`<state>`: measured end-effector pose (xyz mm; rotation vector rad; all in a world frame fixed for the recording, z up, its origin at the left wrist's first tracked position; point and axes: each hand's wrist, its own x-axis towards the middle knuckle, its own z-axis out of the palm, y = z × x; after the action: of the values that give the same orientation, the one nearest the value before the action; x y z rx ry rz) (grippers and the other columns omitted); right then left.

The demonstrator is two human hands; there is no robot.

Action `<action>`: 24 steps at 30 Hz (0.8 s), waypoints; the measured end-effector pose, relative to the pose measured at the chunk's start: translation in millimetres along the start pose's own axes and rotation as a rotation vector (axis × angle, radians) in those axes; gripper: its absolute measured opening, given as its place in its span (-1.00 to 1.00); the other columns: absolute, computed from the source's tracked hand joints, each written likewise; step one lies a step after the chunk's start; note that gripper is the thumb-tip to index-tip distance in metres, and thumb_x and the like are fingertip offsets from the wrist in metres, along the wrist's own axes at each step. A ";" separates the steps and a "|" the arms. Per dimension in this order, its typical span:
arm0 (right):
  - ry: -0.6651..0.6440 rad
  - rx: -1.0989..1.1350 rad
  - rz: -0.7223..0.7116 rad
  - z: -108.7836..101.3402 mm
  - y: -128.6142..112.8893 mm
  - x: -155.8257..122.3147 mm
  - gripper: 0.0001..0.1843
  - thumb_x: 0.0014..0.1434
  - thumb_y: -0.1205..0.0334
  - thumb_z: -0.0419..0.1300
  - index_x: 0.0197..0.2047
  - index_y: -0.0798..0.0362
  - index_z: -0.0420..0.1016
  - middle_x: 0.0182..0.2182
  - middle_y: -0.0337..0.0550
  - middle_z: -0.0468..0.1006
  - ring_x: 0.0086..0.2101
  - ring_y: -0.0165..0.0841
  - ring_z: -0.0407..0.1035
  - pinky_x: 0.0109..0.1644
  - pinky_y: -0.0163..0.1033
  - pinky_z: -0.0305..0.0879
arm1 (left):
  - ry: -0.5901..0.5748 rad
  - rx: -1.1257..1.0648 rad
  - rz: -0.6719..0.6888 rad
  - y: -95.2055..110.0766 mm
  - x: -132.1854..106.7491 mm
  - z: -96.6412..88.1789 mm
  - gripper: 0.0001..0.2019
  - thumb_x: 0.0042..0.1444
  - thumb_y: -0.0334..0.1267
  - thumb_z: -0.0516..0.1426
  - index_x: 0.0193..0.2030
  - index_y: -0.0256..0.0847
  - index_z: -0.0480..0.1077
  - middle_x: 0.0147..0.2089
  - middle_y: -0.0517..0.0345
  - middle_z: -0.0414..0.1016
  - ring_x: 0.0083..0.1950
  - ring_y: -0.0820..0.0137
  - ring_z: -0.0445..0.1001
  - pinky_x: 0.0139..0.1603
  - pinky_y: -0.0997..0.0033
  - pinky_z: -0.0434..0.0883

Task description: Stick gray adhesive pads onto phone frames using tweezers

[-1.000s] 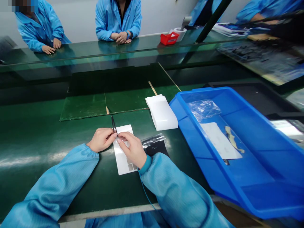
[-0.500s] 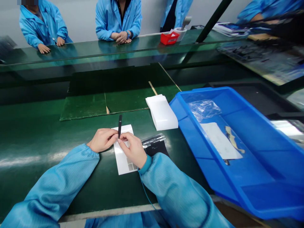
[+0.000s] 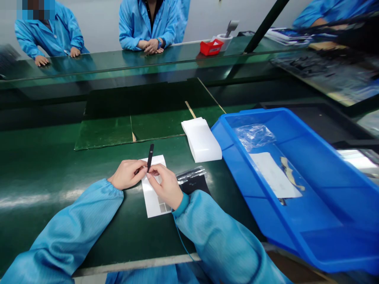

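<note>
A slim black rod-like tool [image 3: 151,156] is held upright, slightly tilted, above a white rectangular sheet printed with grey squares [image 3: 149,203], which is laid near the middle of the near edge of the green, glossy desk [image 3: 44,165]. The tool's lower end is pinched by the right hand [image 3: 166,186], its thumb and index finger drawn together. The left hand [image 3: 127,174] is curled with its thumb brought against the index finger, and its fingertips are met by those of the right hand; whether anything is gripped in it cannot be told. Just right of the sheet, a flat black piece in shiny clear film [image 3: 194,183] is partly covered by the right sleeve [image 3: 219,232]. Farther from the near edge, a folded white paper stack [image 3: 203,142] is set beside the far left corner of a large blue plastic bin [image 3: 340,189]. In the bin are seen 1 crumpled clear plastic bag [image 3: 254,136], 1 white paper sheet [image 3: 272,175] and 1 yellowish strip [image 3: 291,174].
</note>
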<state>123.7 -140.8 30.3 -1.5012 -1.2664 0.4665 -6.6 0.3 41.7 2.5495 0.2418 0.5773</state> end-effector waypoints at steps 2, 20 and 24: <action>0.007 0.005 -0.010 0.4 0.4 0.0 -0.93 0.24 0.37 0.17 -0.21 0.02 0.42 -0.30 -0.17 0.51 -0.26 -0.31 0.43 -0.12 -0.22 0.37 | -0.026 -0.017 -0.018 0.1 -0.3 -0.4 -0.82 0.35 -0.27 0.02 -0.17 -0.23 0.44 -0.38 0.19 0.49 -0.42 0.48 0.42 -0.34 0.48 0.30; 0.042 0.048 -0.014 0.5 0.7 -0.2 -0.77 0.16 0.43 0.16 -0.11 -0.01 0.41 -0.25 -0.19 0.52 -0.27 -0.33 0.42 -0.12 -0.19 0.38 | -0.058 -0.088 -0.021 -1.1 -1.4 -1.3 -0.81 0.35 -0.29 0.03 -0.04 -0.22 0.44 -0.33 0.18 0.51 -0.40 0.49 0.42 -0.30 0.49 0.33; 0.047 0.055 -0.001 1.0 1.5 -0.6 -0.72 0.15 0.43 0.16 -0.07 -0.01 0.40 -0.22 -0.18 0.53 -0.27 -0.34 0.43 -0.12 -0.19 0.40 | -0.039 -0.106 -0.038 -1.7 -2.6 -0.1 -0.79 0.30 -0.30 0.06 0.02 -0.23 0.41 -0.40 0.22 0.46 -0.46 0.51 0.38 -0.37 0.53 0.33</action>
<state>123.4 -140.7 28.5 -1.4576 -1.2090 0.4594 -9.1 1.1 40.0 2.4458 0.2391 0.5113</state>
